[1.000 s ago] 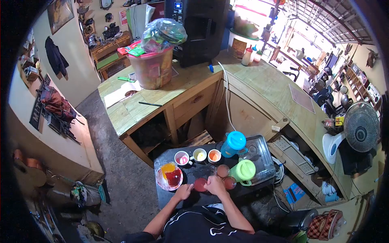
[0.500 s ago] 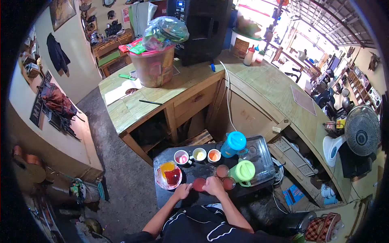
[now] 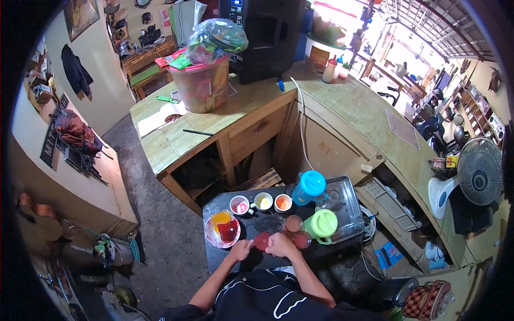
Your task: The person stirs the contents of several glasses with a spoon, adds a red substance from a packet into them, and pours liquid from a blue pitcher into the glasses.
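A glass of red drink (image 3: pixel 262 241) stands near the front edge of the small dark table, between my hands. My left hand (image 3: pixel 242 250) is closed just left of the glass, its fingertips close to the rim. My right hand (image 3: pixel 282 246) is curled in a fist at the glass's right side; what it grips, if anything, is hidden. Two more glasses, one of brownish-pink drink (image 3: pixel 293 223) and another (image 3: pixel 302 240), sit to the right. Beside them are a green-lidded pitcher (image 3: pixel 323 223) and a blue pitcher (image 3: pixel 311 185). A plate (image 3: pixel 209 238) with red and yellow jelly-like pieces lies at left.
Three white cups hold pink (image 3: pixel 241 205), yellow (image 3: pixel 263 201) and orange (image 3: pixel 282 203) contents along the table's (image 3: pixel 214 260) back. A clear tray (image 3: pixel 348 214) is at right. Beyond stands a wooden counter (image 3: pixel 246 115) with a large tub (image 3: pixel 198 88). A fan (image 3: pixel 478 172) is far right.
The view has shifted very slightly. My right hand has moved a little up and left beside the glass; my left hand stays nearly in place. The pitchers, cups and plate have not moved.
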A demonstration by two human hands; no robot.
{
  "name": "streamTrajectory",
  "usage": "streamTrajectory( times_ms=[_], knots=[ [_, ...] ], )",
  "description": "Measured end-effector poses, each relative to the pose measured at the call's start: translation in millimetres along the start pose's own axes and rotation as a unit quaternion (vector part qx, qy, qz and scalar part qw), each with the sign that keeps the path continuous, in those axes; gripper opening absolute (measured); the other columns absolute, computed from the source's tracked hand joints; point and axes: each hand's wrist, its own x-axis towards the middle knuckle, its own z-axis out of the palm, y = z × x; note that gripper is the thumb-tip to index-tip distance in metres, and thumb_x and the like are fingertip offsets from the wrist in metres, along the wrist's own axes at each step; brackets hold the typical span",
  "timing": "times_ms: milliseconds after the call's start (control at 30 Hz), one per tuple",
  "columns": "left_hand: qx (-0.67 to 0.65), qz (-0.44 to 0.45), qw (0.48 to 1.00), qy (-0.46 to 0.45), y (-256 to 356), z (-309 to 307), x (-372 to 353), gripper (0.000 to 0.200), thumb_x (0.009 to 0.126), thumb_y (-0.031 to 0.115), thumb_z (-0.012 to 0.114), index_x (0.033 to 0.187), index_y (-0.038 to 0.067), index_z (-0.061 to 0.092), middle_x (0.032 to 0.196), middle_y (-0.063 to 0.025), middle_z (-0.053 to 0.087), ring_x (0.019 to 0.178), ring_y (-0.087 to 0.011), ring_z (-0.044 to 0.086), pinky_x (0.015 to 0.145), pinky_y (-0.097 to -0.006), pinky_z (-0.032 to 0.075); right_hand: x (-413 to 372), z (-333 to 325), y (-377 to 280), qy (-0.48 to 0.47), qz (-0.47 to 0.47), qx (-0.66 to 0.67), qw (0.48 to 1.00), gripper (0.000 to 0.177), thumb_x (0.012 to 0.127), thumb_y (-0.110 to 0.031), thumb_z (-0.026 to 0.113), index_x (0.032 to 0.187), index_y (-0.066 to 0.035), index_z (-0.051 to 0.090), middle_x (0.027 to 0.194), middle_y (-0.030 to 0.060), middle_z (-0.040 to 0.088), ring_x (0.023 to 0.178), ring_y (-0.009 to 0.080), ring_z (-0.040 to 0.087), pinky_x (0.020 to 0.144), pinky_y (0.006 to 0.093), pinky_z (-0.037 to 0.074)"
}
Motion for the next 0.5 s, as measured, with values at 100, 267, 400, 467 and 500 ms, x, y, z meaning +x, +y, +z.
streamTrajectory(
  times_ms=[100,267,400,467,500],
  knots=[
    [0.014,-0.001,1.0,-0.004,9.3,-5.2,-3.5,0.05,0.097,0.035,0.034,0.082,-0.003,0.062,0.075,-0.0263,0.061,0.075,-0.0425,0.059,0.07,-0.0476,0.045,4.9,9.9,9.2,-0.003,0.019,0.128,0.992,0.021,0.067,-0.015,0.071,0.06,-0.001,0.056,0.059,0.014,0.063,0.055,0.0247,0.064,0.055,0.0358,0.05],
    [0.003,0.013,1.0,0.0,4.0,-2.9,-1.7,0.05,0.097,0.035,0.035,0.081,-0.004,0.062,0.074,-0.026,0.06,0.074,-0.0422,0.059,0.07,-0.0475,0.045,-2.4,8.6,-0.1,0.204,-0.003,-0.101,0.974,0.021,0.069,-0.011,0.07,0.059,0.0,0.055,0.056,0.0101,0.062,0.051,0.0182,0.064,0.052,0.0325,0.049],
    [0.0,0.014,1.0,0.006,0.4,-0.3,-1.0,0.05,0.097,0.035,0.035,0.08,-0.003,0.062,0.074,-0.025,0.061,0.073,-0.0413,0.06,0.07,-0.0469,0.045,-3.8,9.5,9.4,-0.005,0.013,0.085,0.996,0.022,0.068,-0.012,0.071,0.06,0.0,0.055,0.057,0.012,0.061,0.053,0.0226,0.063,0.051,0.0356,0.048],
    [-0.001,0.003,1.0,0.004,2.7,-1.5,-4.0,0.051,0.097,0.035,0.035,0.079,-0.003,0.062,0.074,-0.0243,0.061,0.073,-0.0407,0.06,0.07,-0.0468,0.045,1.3,16.6,11.9,-0.032,0.042,0.226,0.973,0.021,0.067,-0.013,0.072,0.06,-0.001,0.055,0.058,0.0127,0.061,0.053,0.0246,0.062,0.052,0.0375,0.048],
    [-0.006,0.002,1.0,0.007,9.4,-3.4,-8.2,0.051,0.097,0.036,0.034,0.079,-0.003,0.062,0.074,-0.0239,0.062,0.073,-0.0404,0.06,0.069,-0.0469,0.045,0.9,17.5,9.8,0.057,0.019,0.161,0.985,0.021,0.067,-0.013,0.071,0.06,-0.001,0.055,0.057,0.0119,0.061,0.052,0.0235,0.062,0.051,0.0368,0.048]
  ],
)
